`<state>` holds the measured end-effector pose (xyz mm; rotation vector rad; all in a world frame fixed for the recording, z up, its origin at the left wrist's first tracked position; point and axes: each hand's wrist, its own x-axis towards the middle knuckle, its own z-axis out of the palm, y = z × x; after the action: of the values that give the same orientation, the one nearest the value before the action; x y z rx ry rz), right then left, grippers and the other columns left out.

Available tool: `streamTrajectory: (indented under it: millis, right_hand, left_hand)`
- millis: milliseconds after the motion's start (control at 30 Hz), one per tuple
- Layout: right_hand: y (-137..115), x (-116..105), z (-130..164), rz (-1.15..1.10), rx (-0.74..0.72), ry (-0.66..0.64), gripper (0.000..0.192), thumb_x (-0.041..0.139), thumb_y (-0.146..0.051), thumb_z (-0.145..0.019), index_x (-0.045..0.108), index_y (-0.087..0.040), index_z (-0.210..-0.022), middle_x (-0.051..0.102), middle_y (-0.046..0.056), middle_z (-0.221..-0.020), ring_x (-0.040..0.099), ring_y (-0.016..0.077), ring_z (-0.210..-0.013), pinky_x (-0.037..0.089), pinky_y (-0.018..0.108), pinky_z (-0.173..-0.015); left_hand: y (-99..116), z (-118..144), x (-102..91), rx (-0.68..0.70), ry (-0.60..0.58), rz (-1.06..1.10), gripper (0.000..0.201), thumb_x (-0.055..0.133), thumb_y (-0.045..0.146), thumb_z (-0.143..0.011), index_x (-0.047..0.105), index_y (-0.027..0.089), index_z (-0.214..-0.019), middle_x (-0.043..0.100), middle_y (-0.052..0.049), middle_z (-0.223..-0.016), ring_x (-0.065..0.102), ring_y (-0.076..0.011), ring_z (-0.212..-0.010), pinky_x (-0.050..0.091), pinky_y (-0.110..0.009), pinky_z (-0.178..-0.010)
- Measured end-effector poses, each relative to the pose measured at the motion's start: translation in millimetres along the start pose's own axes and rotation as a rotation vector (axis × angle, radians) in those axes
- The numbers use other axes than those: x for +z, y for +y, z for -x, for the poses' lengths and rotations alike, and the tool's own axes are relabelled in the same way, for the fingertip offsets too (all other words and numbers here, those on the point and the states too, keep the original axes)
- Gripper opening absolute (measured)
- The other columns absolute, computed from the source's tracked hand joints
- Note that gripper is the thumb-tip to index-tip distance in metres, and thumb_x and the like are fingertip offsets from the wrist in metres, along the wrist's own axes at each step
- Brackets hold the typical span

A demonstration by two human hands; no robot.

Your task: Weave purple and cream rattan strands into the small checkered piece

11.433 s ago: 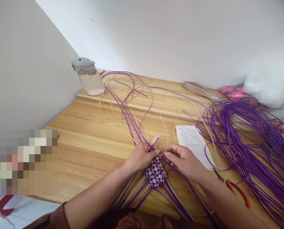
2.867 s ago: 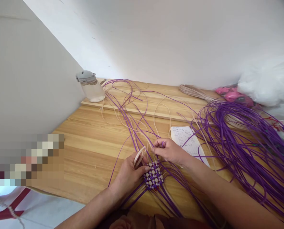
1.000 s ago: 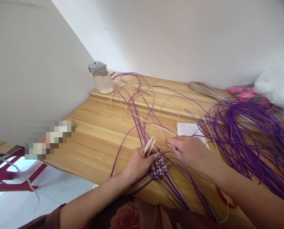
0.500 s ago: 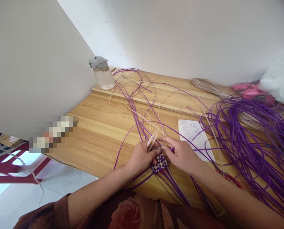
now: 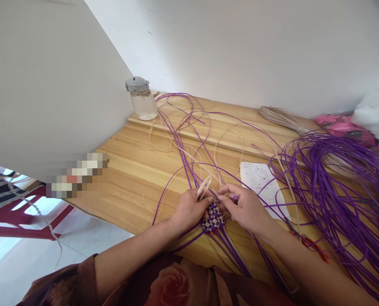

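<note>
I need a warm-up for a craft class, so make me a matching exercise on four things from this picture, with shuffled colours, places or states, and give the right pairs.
Things:
1. woven piece
2. lidded jar
3. paper sheet
4. coil of purple strands

Descriptions:
A. white, with writing on it
B. loosely looped, on the right side of the picture
C. purple and pale checks, held in the left hand
D. grey on top, standing near the wall

Right pairs: 1-C, 2-D, 3-A, 4-B

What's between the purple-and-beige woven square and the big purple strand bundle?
Head view: the right hand, then the white paper sheet, crossed by loose purple strands.
</note>
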<state>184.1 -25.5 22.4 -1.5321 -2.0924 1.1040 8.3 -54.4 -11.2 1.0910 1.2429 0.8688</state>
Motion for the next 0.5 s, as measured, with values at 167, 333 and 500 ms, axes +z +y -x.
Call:
streamTrajectory:
  millis: [167, 333, 500]
  right_hand:
    - [-3.6, 0.3, 0.5, -0.124, 0.049, -0.137, 0.032, 0.050, -0.033, -0.090, 0.062, -0.022, -0.118, 0.063, -0.002, -0.062, 0.050, 0.0098, -0.041, 0.036, 0.022, -0.043]
    - [-6.8, 2.8, 4.7, -0.297, 0.145, -0.198, 0.043, 0.051, -0.035, -0.091, 0.054, -0.021, -0.132, 0.062, -0.003, -0.064, 0.048, 0.0082, -0.039, 0.036, 0.019, -0.039]
    - [-10.2, 6.3, 12.6, -0.285, 0.112, -0.211, 0.049, 0.050, -0.031, -0.091, 0.048, -0.021, -0.139, 0.063, -0.003, -0.065, 0.048, 0.0079, -0.040, 0.035, 0.020, -0.042]
  left_hand:
    - [-1.8, 0.5, 0.5, 0.014, 0.025, -0.043, 0.026, 0.056, 0.039, -0.086, 0.062, 0.016, -0.075, 0.051, 0.004, -0.048, 0.045, -0.0090, -0.041, 0.032, -0.020, -0.045]
    - [-3.5, -1.7, 4.4, 0.024, 0.060, 0.023, 0.026, 0.064, 0.039, -0.080, 0.060, 0.016, -0.069, 0.049, 0.005, -0.050, 0.041, -0.0080, -0.041, 0.029, -0.020, -0.043]
    - [-6.3, -2.7, 8.7, 0.057, 0.113, 0.078, 0.027, 0.069, 0.038, -0.075, 0.057, 0.015, -0.066, 0.052, 0.003, -0.056, 0.043, -0.0087, -0.050, 0.031, -0.021, -0.048]
